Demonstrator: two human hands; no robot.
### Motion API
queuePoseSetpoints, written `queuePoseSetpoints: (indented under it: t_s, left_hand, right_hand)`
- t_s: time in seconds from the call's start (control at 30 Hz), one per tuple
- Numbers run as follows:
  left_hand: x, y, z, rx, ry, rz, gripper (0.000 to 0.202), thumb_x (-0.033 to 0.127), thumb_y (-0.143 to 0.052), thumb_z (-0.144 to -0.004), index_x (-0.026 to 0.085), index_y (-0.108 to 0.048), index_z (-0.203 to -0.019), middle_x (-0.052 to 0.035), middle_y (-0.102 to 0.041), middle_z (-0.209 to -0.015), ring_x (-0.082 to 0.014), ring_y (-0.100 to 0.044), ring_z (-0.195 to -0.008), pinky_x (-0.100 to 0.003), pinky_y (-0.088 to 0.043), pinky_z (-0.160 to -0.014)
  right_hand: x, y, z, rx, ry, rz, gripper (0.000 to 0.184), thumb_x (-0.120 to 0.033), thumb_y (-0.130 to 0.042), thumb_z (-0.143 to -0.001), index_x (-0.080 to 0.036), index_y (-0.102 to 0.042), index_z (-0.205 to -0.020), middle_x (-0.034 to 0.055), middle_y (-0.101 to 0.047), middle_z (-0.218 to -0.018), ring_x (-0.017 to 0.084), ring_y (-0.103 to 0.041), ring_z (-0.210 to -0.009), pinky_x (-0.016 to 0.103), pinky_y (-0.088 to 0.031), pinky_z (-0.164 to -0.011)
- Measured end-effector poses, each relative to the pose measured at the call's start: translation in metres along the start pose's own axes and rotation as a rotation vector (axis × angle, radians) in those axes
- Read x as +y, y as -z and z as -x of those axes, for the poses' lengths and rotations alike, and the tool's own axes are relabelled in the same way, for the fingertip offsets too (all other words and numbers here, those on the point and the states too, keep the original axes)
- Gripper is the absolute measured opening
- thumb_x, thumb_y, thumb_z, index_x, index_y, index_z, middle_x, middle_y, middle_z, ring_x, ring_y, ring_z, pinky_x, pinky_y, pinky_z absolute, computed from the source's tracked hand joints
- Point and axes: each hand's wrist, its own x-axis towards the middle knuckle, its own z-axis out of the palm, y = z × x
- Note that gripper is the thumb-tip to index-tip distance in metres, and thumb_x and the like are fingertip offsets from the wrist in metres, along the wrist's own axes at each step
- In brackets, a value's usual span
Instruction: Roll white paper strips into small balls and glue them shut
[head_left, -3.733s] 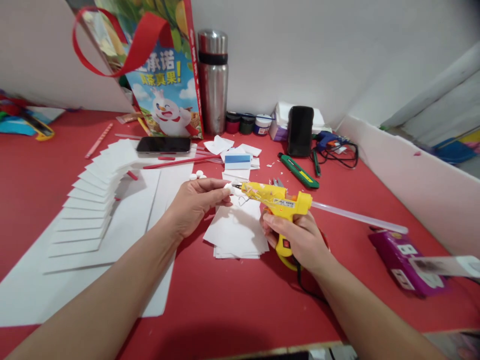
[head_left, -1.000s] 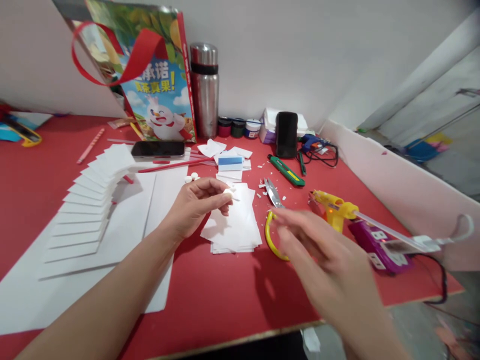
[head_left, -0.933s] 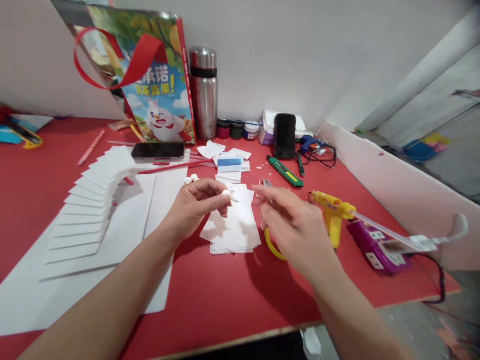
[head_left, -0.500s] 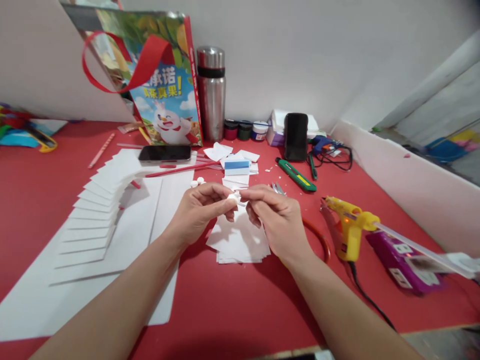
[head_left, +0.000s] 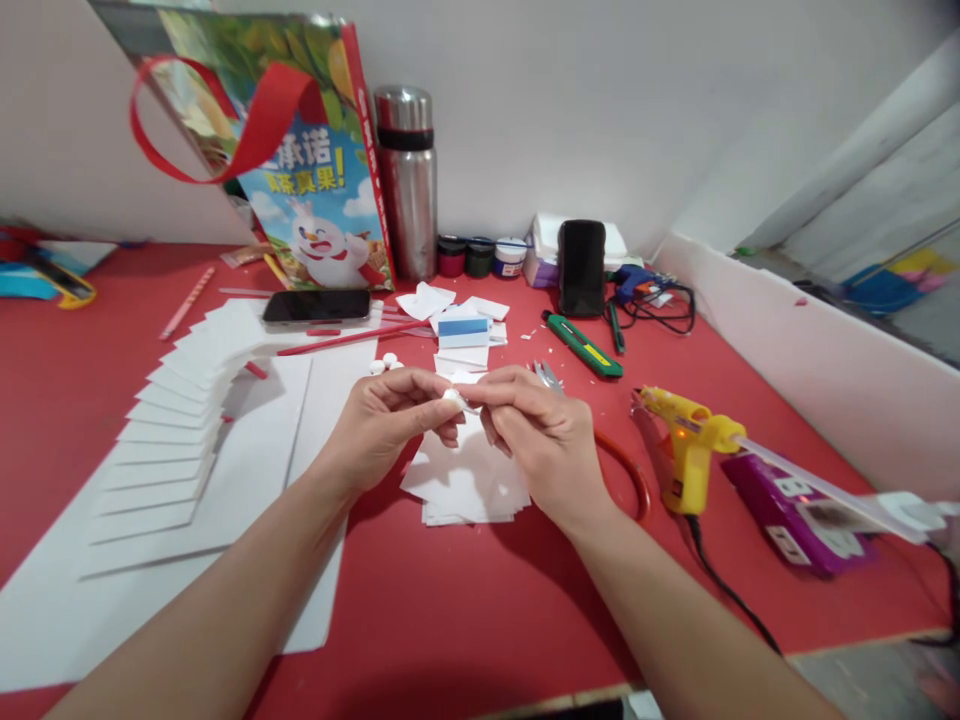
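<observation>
My left hand (head_left: 382,425) pinches a small white piece (head_left: 452,397) between thumb and fingertips above a stack of white paper squares (head_left: 469,480). My right hand (head_left: 544,440) meets it from the right, its fingertips closed on the same white piece. The yellow glue gun (head_left: 686,445) stands on the red table (head_left: 465,600) to the right of my hands, with a clear glue stick poking out behind it. Nobody holds the gun.
A fanned row of white cards (head_left: 176,410) lies on a white sheet at left. A phone (head_left: 315,305), gift bag (head_left: 300,150), steel flask (head_left: 407,180), paint pots (head_left: 480,257), green cutter (head_left: 583,345), scissors (head_left: 622,470) and purple power strip (head_left: 787,505) surround the hands.
My right hand set the glue gun down on the right, then came back to the left hand and closed on the white piece. The left hand stayed nearly still.
</observation>
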Motion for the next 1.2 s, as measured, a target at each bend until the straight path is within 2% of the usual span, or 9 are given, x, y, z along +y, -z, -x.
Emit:
queuePoseSetpoints:
  t_s: [0.17,0.67,1.2]
  left_hand:
    - [0.001,0.0,0.0001,0.016,0.017,-0.02,0.01,0.023,-0.084,-0.078,0.016,-0.078,-0.082,-0.0022,-0.074,-0.069,-0.0112,-0.069,-0.058,-0.021,-0.059,-0.06]
    - [-0.0002,0.0007,0.0008,0.02,0.067,-0.052,0.011,0.022,-0.086,-0.076,0.016,-0.078,-0.08,-0.0011,-0.074,-0.067,-0.0108,-0.068,-0.055,-0.021,-0.06,-0.059]
    - [-0.0013,0.0003,0.001,0.003,0.064,-0.071,0.009,0.022,-0.083,-0.079,0.016,-0.079,-0.084,-0.0027,-0.075,-0.069,-0.0114,-0.068,-0.057,-0.022,-0.059,-0.061]
  right_hand:
    - [-0.0033,0.0011,0.0015,0.005,0.096,0.136,0.047,0.0,-0.05,-0.084,-0.03,-0.081,-0.102,0.0002,-0.069,-0.091,0.01,-0.063,-0.076,0.026,-0.052,-0.068]
    - [0.0017,0.0029,0.0018,0.022,0.347,0.356,0.037,-0.002,-0.052,-0.087,-0.023,-0.079,-0.099,0.0024,-0.07,-0.093,0.012,-0.067,-0.084,0.027,-0.056,-0.075]
    - [0.0056,0.0031,0.0017,0.012,0.372,0.384,0.035,-0.003,-0.051,-0.088,-0.024,-0.078,-0.098,0.0038,-0.07,-0.094,0.014,-0.067,-0.083,0.03,-0.056,-0.075]
